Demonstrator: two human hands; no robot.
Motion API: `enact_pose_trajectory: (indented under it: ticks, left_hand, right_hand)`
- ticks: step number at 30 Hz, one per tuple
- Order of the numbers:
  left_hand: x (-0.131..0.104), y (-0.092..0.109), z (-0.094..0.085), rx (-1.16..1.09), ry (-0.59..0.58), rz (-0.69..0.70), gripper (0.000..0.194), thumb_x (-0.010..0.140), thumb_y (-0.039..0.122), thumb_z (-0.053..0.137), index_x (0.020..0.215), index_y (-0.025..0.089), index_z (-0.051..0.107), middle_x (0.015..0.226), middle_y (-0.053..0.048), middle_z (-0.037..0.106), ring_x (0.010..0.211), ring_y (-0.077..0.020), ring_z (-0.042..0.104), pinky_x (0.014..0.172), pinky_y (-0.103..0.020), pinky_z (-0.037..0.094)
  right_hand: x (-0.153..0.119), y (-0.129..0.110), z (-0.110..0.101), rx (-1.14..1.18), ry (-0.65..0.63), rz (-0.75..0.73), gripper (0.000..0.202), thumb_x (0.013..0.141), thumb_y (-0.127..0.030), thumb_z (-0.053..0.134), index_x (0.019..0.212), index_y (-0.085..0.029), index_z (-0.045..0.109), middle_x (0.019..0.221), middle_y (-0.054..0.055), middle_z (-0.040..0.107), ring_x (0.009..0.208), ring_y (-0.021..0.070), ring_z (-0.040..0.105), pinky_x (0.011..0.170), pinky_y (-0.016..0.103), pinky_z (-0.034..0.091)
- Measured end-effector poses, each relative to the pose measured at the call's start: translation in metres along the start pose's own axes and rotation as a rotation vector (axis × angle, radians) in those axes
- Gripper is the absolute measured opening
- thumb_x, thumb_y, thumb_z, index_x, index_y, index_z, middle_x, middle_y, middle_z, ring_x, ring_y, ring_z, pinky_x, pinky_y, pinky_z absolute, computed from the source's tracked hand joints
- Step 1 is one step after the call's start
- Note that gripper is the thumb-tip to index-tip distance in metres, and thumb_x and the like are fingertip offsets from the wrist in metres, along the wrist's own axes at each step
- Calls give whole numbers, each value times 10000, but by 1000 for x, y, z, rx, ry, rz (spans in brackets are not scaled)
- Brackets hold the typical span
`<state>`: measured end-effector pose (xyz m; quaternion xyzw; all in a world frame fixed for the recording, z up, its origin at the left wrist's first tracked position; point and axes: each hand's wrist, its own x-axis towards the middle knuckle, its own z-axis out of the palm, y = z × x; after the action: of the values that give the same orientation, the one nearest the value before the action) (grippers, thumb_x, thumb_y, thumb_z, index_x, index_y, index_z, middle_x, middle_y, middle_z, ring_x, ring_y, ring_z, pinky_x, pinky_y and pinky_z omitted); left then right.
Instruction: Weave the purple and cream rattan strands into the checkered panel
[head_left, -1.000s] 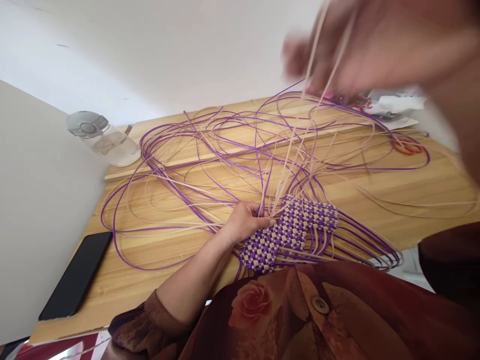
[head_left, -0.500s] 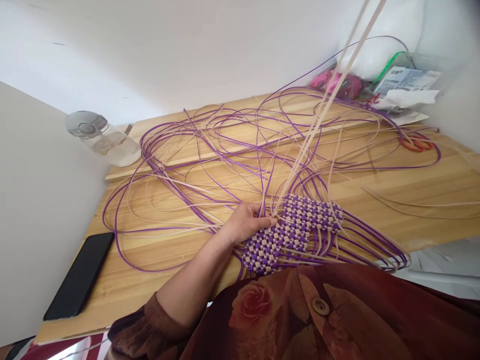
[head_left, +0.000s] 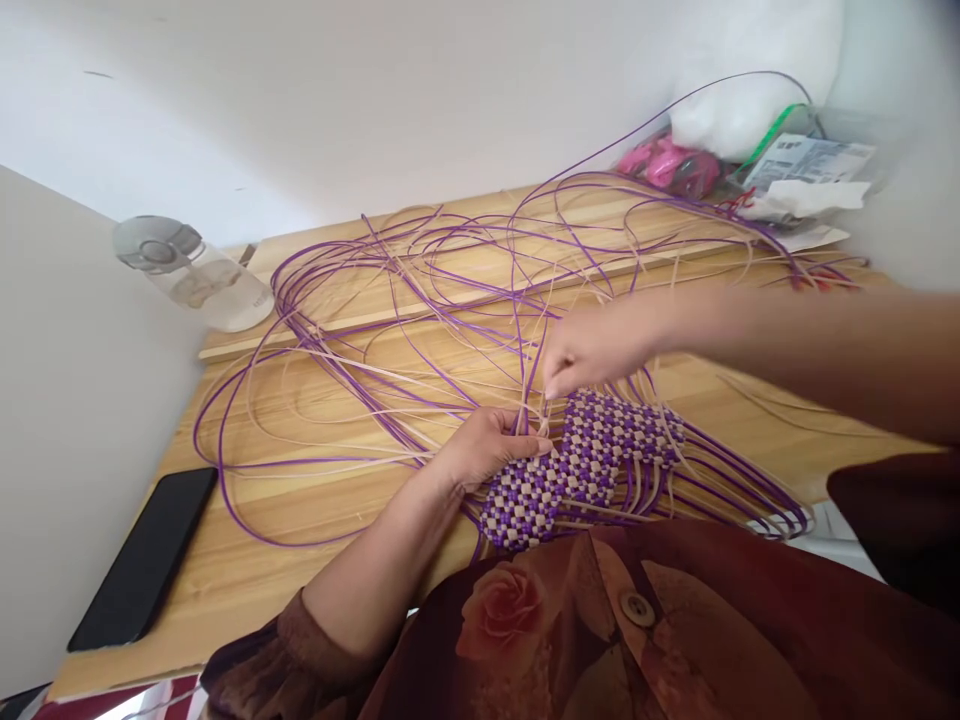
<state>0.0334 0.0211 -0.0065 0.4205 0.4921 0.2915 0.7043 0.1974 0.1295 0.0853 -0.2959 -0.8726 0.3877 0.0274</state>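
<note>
A purple and beige woven piece [head_left: 592, 460] with a checkered pattern lies at the table's front edge, close to my body. My left hand [head_left: 491, 445] is closed on its upper left edge, thumb on top, where loose strands come out. Just above, my right hand [head_left: 589, 350] is closed in a pinch at the beige strands [head_left: 544, 420] that rise beside my left thumb. Its fingertips hide part of those strands. From the right side of the weave, long purple and beige strands [head_left: 739, 470] loop out over the table edge.
Loops of purple and beige cord [head_left: 300, 290] sprawl over the wooden table [head_left: 255, 560]. A black phone [head_left: 146, 560] lies at left, a clear bottle with grey lid [head_left: 191, 270] behind it. A pink item [head_left: 667, 165], papers [head_left: 810, 165] and a white bag [head_left: 750, 90] fill the back right corner.
My right hand has come into view from the right, down to the beige strands beside my left thumb. The long beige strands no longer stretch up out of view. My left hand keeps its hold.
</note>
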Motion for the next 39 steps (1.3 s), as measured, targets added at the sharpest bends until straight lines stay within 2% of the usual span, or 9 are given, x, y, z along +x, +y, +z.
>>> enact_pose_trajectory:
  ticks: [2, 4, 7, 14, 19, 24, 28, 32, 39]
  left_hand:
    - [0, 2, 0, 11, 0, 14, 352, 598, 416, 813, 693, 125, 639, 603, 32, 535, 524, -62, 413, 544, -224, 294]
    - [0, 3, -1, 27, -1, 28, 349, 598, 412, 816, 686, 121, 645, 607, 30, 540, 535, -61, 414, 549, -223, 296]
    - [1, 2, -1, 30, -5, 36, 338, 622, 412, 801, 726, 118, 672, 651, 9, 587, 563, -76, 458, 573, -230, 331]
    - [4, -5, 3, -86, 24, 240, 298, 591, 237, 825, 846, 128, 714, 851, -35, 685, 863, -180, 604, 845, -307, 439]
    - [4, -4, 5, -195, 66, 185, 302, 537, 221, 850, 789, 130, 710, 832, -32, 699, 837, -180, 616, 885, -334, 440]
    - [4, -2, 1, -272, 79, 164, 333, 544, 249, 855, 822, 123, 722, 813, -41, 714, 793, -172, 624, 843, -317, 446]
    - [3, -3, -4, -271, 22, 108, 288, 575, 266, 845, 792, 113, 732, 738, -38, 707, 686, -138, 604, 738, -272, 443]
    - [0, -1, -6, -317, -92, -11, 314, 602, 340, 831, 771, 96, 730, 669, -53, 693, 580, -130, 579, 631, -265, 430]
    - [1, 0, 0, -356, -26, -30, 377, 565, 374, 853, 760, 86, 708, 660, -59, 679, 586, -129, 588, 635, -266, 442]
  right_hand:
    - [3, -2, -2, -61, -224, -35, 48, 733, -172, 718, 774, -150, 729, 713, -4, 692, 653, 109, 601, 653, 219, 445]
    - [2, -6, 2, -141, -321, -46, 104, 771, -178, 653, 812, -173, 748, 741, 2, 709, 676, 115, 604, 636, 217, 409]
    - [-3, -12, 10, -193, -235, -57, 112, 771, -177, 622, 790, -157, 730, 734, 17, 693, 665, 121, 583, 615, 227, 376]
    - [5, -1, 40, -211, -71, -449, 134, 782, -78, 538, 700, -142, 622, 682, 11, 600, 670, 115, 512, 645, 234, 343]
    - [15, 0, 48, -203, -87, -498, 172, 762, -42, 522, 624, -143, 544, 624, -21, 504, 595, 84, 454, 584, 215, 306]
    - [22, 1, 43, -175, -111, -494, 141, 807, -78, 523, 707, -151, 592, 671, -20, 569, 634, 91, 503, 613, 212, 336]
    - [1, 3, 45, -172, 81, -437, 135, 879, -156, 524, 811, -151, 640, 766, 5, 630, 718, 109, 548, 673, 229, 370]
    - [-39, 9, 64, -266, 301, -398, 239, 893, -338, 583, 752, -161, 659, 728, 24, 618, 707, 130, 549, 694, 264, 402]
    - [-60, 23, 103, -299, 562, -515, 129, 870, -204, 617, 970, -161, 686, 912, 57, 672, 874, 159, 595, 830, 303, 483]
